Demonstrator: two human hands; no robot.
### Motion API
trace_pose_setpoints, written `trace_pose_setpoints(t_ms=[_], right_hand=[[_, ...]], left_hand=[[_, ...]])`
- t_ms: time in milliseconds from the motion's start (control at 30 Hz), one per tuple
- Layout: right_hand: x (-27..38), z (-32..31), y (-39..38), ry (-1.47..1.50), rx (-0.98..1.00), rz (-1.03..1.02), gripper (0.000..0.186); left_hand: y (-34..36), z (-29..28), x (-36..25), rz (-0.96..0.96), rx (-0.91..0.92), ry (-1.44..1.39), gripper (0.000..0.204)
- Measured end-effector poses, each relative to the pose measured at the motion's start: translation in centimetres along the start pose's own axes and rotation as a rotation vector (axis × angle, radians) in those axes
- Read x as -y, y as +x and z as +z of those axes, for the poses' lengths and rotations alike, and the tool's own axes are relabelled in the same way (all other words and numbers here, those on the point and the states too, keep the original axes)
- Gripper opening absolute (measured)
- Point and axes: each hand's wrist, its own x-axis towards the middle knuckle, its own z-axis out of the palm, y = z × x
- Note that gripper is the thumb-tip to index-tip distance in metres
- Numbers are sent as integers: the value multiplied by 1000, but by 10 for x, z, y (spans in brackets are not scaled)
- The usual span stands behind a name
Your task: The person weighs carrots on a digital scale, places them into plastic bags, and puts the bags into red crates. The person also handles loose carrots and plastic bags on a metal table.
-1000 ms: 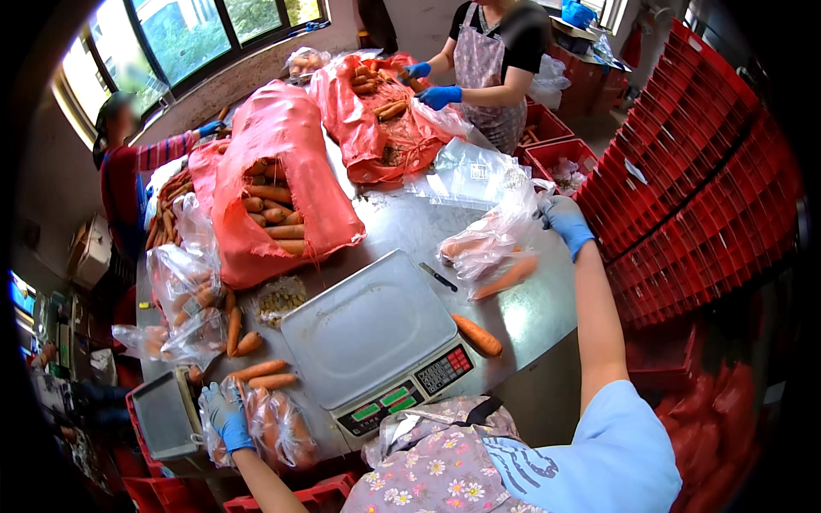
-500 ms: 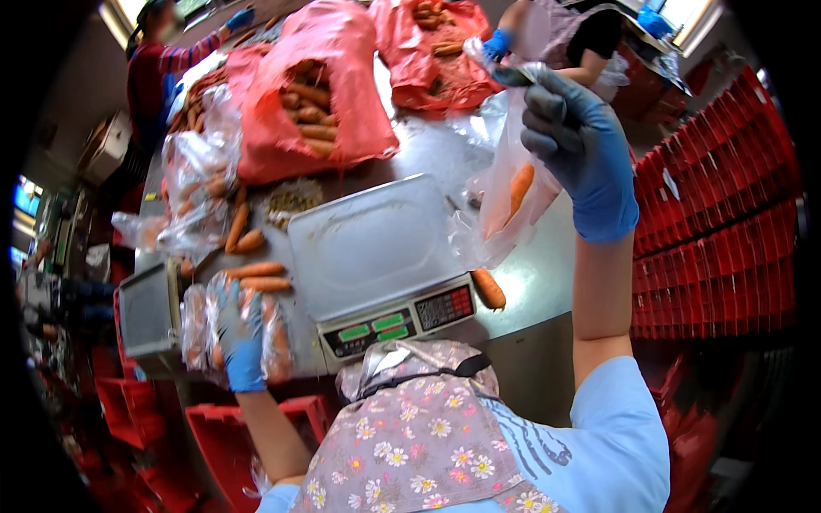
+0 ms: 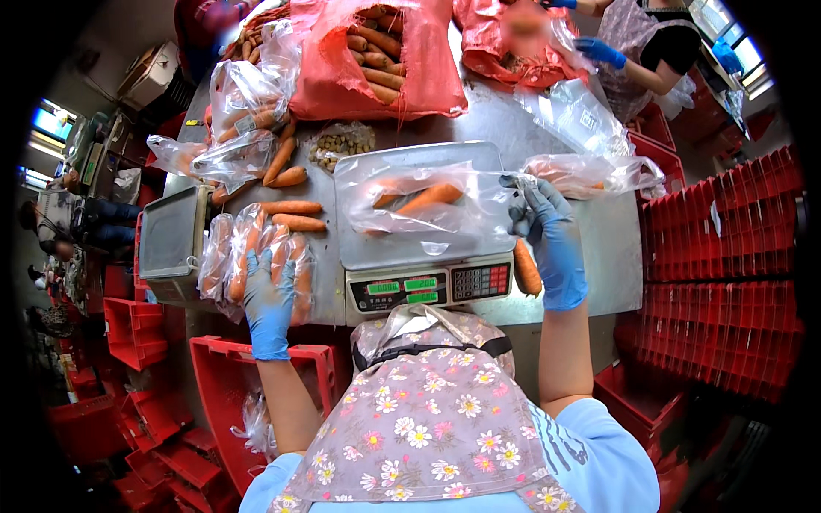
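Note:
My right hand [image 3: 552, 244], in a blue glove with darkened fingers, is closed on the gathered end of a clear plastic bag [image 3: 483, 201] at the right side of the scale. The bag lies across the scale's metal pan [image 3: 385, 254], with carrots [image 3: 430, 198] inside. My left hand [image 3: 269, 308], also gloved in blue, rests with fingers spread on several bagged carrots [image 3: 238, 256] left of the scale. Beneath the pan, the scale's panel [image 3: 428, 286] has green displays and a keypad. A loose carrot [image 3: 527, 268] lies beside my right fingers.
Torn red sacks of carrots [image 3: 376, 60] stand at the back. Another bag of carrots [image 3: 573, 173] lies right of the scale. A grey bin [image 3: 175, 235] sits at the left edge. Red crates [image 3: 718, 256] are stacked at right. A co-worker's gloved hand [image 3: 601, 51] is at upper right.
My right hand has come down from its raised position at the right. The bag that hung from it now lies on the scale pan. My left hand stays on the bagged carrots.

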Motion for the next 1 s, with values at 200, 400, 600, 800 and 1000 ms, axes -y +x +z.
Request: trace_pose_setpoints(t_ms=[200,400,600,800,1000], right_hand=[[1,-39,-8,-259,-95,-408,31],[7,-71,-23,-297,-313,-312,53],[-10,-81,-17,-259,-381,-302,41],[-13,-71,-10,-266,-292,-327,37],[-9,-63,-9,-264,-279,-305,36]], left_hand=[[15,9,-10,152,-29,-112,43],[26,-10,-34,119,-111,-159,45],[39,-13,-9,73,-193,-320,28],[101,24,52,23,-318,-291,20],[123,103,7,-116,198,-72,18]])
